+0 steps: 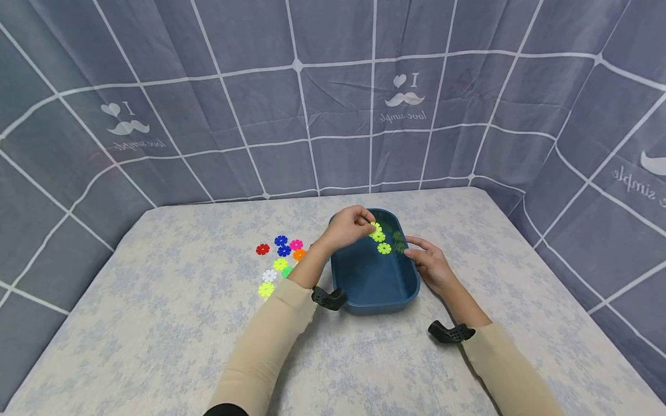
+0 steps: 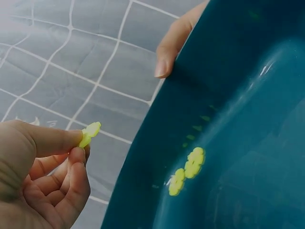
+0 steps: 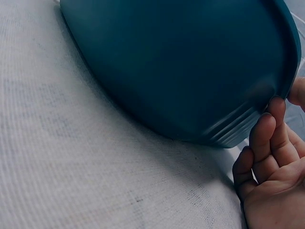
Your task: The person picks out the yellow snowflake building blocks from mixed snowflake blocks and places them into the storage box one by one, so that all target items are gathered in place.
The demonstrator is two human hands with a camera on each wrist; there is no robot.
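Observation:
My left hand (image 1: 351, 227) is over the far left part of a dark teal plastic basin (image 1: 382, 307). Between its thumb and fingertips it pinches a yellow-green snowflake disc (image 2: 89, 134), a small flat notched piece. Two more yellow-green discs (image 2: 194, 162) lie inside the basin near its right wall, one beside the other. On the basin's right side, my right hand (image 1: 433, 267) grips the rim, thumb on top and fingers (image 3: 262, 130) against the outer wall below it.
Left of the basin, loose snowflake discs in several colours lie on the pale patterned tabletop (image 1: 182, 300), among them a red disc (image 1: 262, 249) and a white disc (image 1: 269, 275). My left forearm covers part of that group. A grey checked curtain (image 1: 333, 98) hangs behind the table.

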